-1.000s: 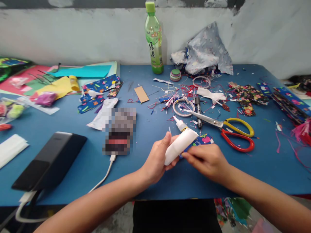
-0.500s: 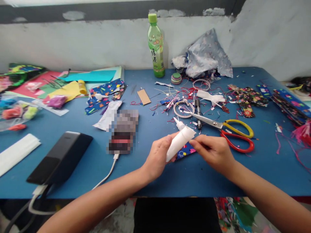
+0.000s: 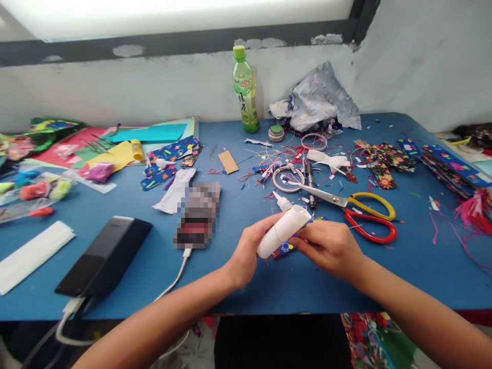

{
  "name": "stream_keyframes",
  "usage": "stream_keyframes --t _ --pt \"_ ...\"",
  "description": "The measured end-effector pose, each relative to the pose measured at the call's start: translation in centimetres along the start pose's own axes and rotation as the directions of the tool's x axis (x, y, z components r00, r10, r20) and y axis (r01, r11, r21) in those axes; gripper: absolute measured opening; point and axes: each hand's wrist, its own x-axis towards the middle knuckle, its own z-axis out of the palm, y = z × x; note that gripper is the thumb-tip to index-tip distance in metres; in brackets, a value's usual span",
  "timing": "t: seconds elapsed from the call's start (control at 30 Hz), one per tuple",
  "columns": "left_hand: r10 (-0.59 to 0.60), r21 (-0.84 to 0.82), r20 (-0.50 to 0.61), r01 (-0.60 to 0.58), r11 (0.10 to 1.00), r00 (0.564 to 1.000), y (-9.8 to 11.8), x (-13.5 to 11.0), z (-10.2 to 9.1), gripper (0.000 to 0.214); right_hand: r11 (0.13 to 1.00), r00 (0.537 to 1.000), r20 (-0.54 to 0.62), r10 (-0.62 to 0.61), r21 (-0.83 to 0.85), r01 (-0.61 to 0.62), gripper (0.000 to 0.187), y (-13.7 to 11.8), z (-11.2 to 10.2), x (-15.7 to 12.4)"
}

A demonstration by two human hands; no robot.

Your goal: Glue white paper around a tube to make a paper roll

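A white roll, seemingly of paper (image 3: 282,233), lies tilted in my left hand (image 3: 246,253), whose fingers close round its lower left side. A thin dark line, maybe a thread, crosses the roll. My right hand (image 3: 332,246) is pinched close by the roll's right side; whatever is between its fingertips is too small to make out. Under both hands lies a blue patterned fabric piece (image 3: 283,249), partly hidden. Just beyond the roll rests a white nozzle bottle (image 3: 282,201), its body mostly covered. Scissors with yellow and red handles (image 3: 348,202) lie open past my right hand.
Behind the scissors are a black marker (image 3: 310,184), a tape ring (image 3: 288,178) and scattered threads. A green tea bottle (image 3: 246,92) stands at the back. To the left lie a pixelated phone (image 3: 198,212) on a cable, a dark power bank (image 3: 103,256) and a white folded strip (image 3: 36,256).
The roll has turned, its near end now facing me more. My right hand has shifted slightly left and down beside it. The whole view has tilted up a little.
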Motion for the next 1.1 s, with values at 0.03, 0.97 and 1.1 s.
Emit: stream_keyframes --t 0.03,0.97,1.1 --pt "0.011 0.021 0.014 -0.011 1.000 1.000 0.0 -0.1 0.0 0.070 1.000 1.000 0.009 -0.018 0.005 0.018 0.034 0.0 0.0 -0.1" --pt "-0.138 -0.327 0.115 0.169 0.930 0.984 1.3 -0.4 1.1 0.047 0.979 0.979 -0.046 -0.201 0.019 0.202 0.033 0.3 -0.9 0.5" --pt "-0.192 -0.321 0.131 0.225 0.920 0.973 1.5 -0.6 1.0 0.048 0.977 0.972 -0.115 -0.205 0.040 0.211 0.036 0.3 -0.7 0.5"
